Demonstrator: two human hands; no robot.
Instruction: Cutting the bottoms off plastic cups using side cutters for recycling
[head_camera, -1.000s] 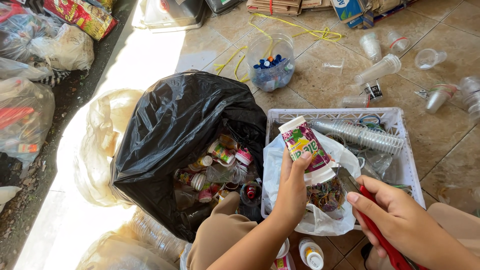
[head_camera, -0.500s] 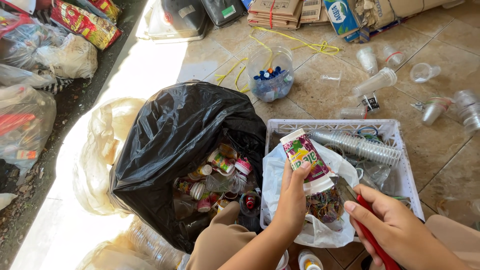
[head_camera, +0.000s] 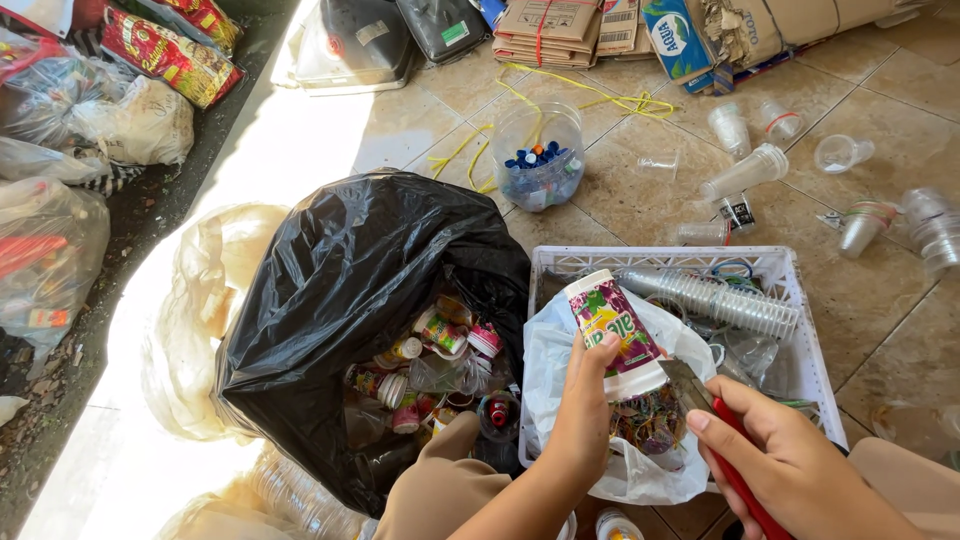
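While the left hand (head_camera: 580, 420) grips a labelled plastic cup (head_camera: 612, 335) above the white crate (head_camera: 800, 330), the right hand (head_camera: 790, 465) clasps a red-handled cutter (head_camera: 725, 450) at its rim (label uncut; black bag (head_camera: 340, 290) left of crate looks full).

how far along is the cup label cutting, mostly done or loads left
Done so far: a stack of bare clear cups lies in the white crate, with label scraps in the white bag. In hand: left hand holds a purple-labelled cup, right hand puts a red-handled cutter to its rim. Left: the black bag holds many labelled cups.
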